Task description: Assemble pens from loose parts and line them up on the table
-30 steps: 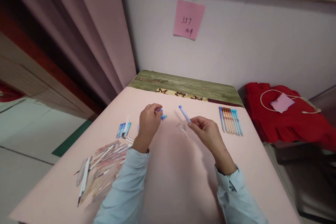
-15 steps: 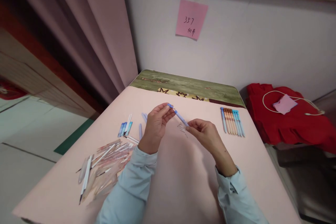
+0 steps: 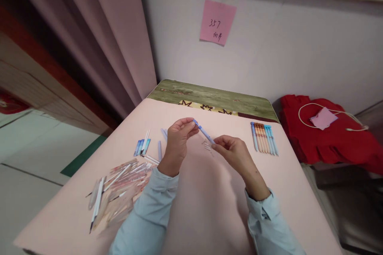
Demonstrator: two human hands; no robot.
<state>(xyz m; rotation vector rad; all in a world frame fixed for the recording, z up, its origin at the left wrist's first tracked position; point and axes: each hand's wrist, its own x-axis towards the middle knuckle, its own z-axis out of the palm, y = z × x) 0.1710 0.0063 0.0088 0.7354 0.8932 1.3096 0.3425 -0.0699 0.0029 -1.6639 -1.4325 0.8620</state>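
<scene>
Both my hands hold one blue pen (image 3: 205,132) above the middle of the pink table (image 3: 203,199). My left hand (image 3: 178,141) pinches the pen's far upper end with thumb and fingers closed. My right hand (image 3: 233,153) grips its near lower end, fingers curled. Small clear springs (image 3: 207,146) lie on the table just under the pen. Loose blue pen parts (image 3: 142,147) lie left of my left hand.
A neat row of blue and orange pens (image 3: 263,138) lies at the right of the table. A heap of clear wrappers and pen refills (image 3: 118,187) sits at the near left. A red cloth (image 3: 329,139) with a white cable lies to the right. A pink note (image 3: 217,22) hangs on the wall.
A second ago my left hand was at the small blue parts and my right held the pen alone; my left hand then came over and closed on the pen's far end.
</scene>
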